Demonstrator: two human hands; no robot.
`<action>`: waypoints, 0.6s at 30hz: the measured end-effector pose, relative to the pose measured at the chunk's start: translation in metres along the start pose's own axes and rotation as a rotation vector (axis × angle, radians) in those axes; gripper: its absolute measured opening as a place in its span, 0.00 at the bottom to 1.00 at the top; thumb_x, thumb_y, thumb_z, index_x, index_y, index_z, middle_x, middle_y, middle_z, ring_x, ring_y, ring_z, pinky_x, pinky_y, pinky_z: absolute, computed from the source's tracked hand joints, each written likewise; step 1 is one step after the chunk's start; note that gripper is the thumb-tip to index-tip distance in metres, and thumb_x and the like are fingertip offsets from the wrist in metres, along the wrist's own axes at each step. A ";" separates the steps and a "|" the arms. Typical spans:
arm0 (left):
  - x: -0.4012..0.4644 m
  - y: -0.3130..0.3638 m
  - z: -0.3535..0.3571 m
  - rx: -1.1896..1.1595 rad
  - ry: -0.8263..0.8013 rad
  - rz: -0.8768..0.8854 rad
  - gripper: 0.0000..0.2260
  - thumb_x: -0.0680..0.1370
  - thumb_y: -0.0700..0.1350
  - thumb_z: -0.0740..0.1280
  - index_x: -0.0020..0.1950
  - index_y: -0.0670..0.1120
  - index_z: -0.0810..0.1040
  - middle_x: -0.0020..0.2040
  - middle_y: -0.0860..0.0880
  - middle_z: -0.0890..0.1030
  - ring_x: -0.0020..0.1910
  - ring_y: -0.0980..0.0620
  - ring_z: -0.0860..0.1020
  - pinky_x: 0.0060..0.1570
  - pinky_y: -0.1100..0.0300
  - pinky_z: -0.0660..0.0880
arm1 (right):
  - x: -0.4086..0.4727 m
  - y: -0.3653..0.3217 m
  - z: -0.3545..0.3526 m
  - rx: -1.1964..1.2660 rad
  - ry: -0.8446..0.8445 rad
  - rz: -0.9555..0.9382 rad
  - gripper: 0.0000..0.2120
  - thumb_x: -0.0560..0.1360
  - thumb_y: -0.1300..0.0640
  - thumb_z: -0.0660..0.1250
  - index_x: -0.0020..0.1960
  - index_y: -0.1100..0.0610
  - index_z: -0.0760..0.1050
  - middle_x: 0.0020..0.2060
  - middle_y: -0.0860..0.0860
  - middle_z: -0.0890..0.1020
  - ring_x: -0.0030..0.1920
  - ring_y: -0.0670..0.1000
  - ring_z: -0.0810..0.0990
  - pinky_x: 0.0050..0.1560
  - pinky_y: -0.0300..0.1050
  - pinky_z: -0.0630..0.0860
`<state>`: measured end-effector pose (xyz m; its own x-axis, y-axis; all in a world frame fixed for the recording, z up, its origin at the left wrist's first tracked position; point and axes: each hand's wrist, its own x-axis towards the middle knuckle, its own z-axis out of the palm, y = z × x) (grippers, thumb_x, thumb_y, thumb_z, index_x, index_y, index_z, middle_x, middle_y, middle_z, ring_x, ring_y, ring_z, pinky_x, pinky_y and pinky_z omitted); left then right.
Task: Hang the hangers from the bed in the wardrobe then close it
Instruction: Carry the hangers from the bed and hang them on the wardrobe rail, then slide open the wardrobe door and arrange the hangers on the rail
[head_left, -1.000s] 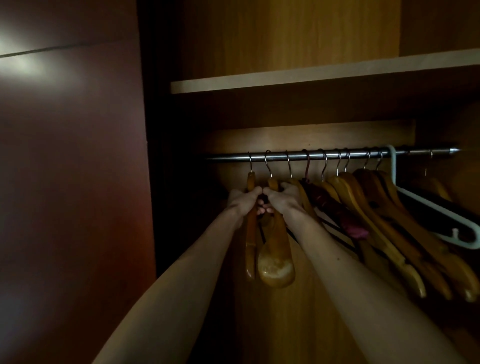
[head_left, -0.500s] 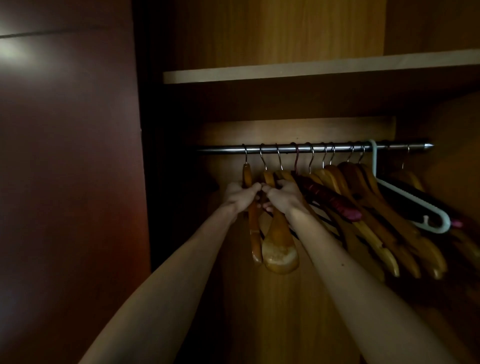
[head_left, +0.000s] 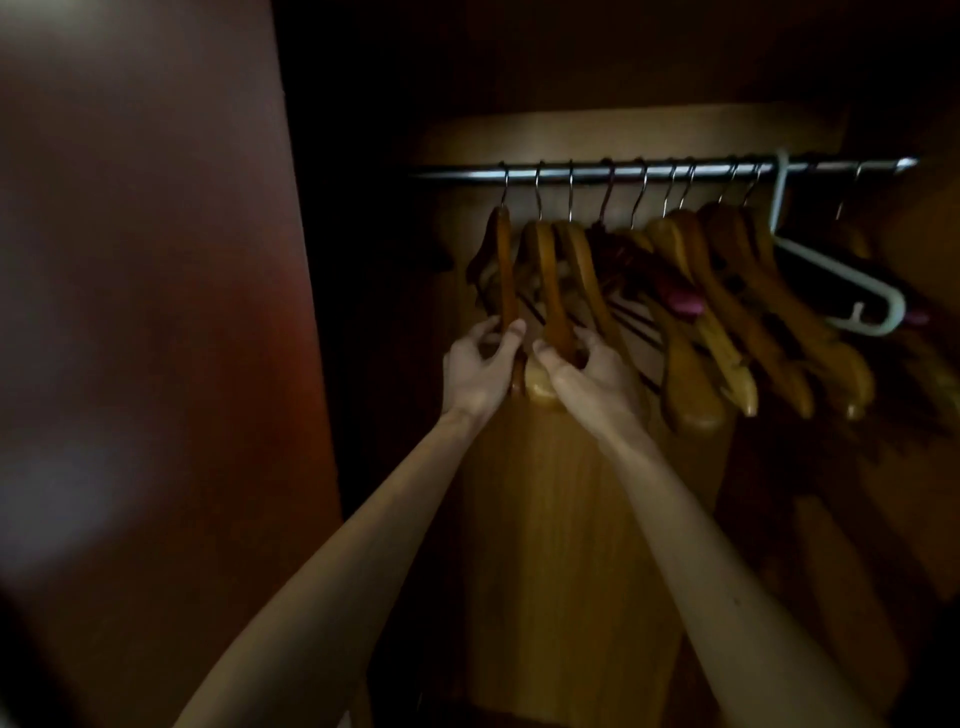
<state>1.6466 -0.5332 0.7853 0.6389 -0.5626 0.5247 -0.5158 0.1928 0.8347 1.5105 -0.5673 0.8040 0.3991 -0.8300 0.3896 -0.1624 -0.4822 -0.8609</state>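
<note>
Hangers (head_left: 545, 280) hang on the rod (head_left: 649, 170), each hand, left (head_left: 480, 371) and right (head_left: 589, 376), pinching one; next let go and shut the door (head_left: 145, 312).

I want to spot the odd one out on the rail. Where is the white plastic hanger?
In the head view, the white plastic hanger hangs near the right end of the metal rail, just right of the wooden hangers.

Both bare forearms reach forward and up, side by side. The left hand (head_left: 480, 371) curls closed. The right hand (head_left: 589, 376) pinches closed just beside its fingers.
</note>
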 end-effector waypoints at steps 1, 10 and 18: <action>-0.012 -0.001 -0.001 -0.001 0.004 0.005 0.26 0.80 0.60 0.65 0.74 0.48 0.72 0.59 0.57 0.79 0.61 0.58 0.78 0.59 0.65 0.75 | -0.010 0.007 0.000 0.012 -0.003 0.001 0.25 0.78 0.40 0.66 0.73 0.47 0.69 0.51 0.41 0.74 0.54 0.44 0.73 0.53 0.41 0.67; -0.109 -0.038 -0.033 0.179 -0.057 0.028 0.17 0.83 0.53 0.63 0.67 0.46 0.78 0.56 0.52 0.83 0.52 0.57 0.82 0.52 0.59 0.81 | -0.099 0.081 0.037 0.010 -0.199 0.046 0.26 0.76 0.43 0.70 0.71 0.49 0.71 0.47 0.37 0.78 0.46 0.36 0.77 0.42 0.35 0.73; -0.132 -0.058 -0.109 0.756 -0.473 0.212 0.13 0.83 0.46 0.64 0.65 0.44 0.79 0.55 0.49 0.85 0.50 0.54 0.83 0.50 0.56 0.81 | -0.199 0.138 0.140 -0.091 -0.494 0.185 0.29 0.75 0.41 0.70 0.72 0.50 0.71 0.58 0.47 0.80 0.54 0.48 0.81 0.54 0.47 0.80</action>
<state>1.6547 -0.3821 0.6856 0.2739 -0.8783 0.3919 -0.9381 -0.1541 0.3102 1.5352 -0.4291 0.5622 0.7299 -0.6834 0.0148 -0.3392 -0.3810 -0.8601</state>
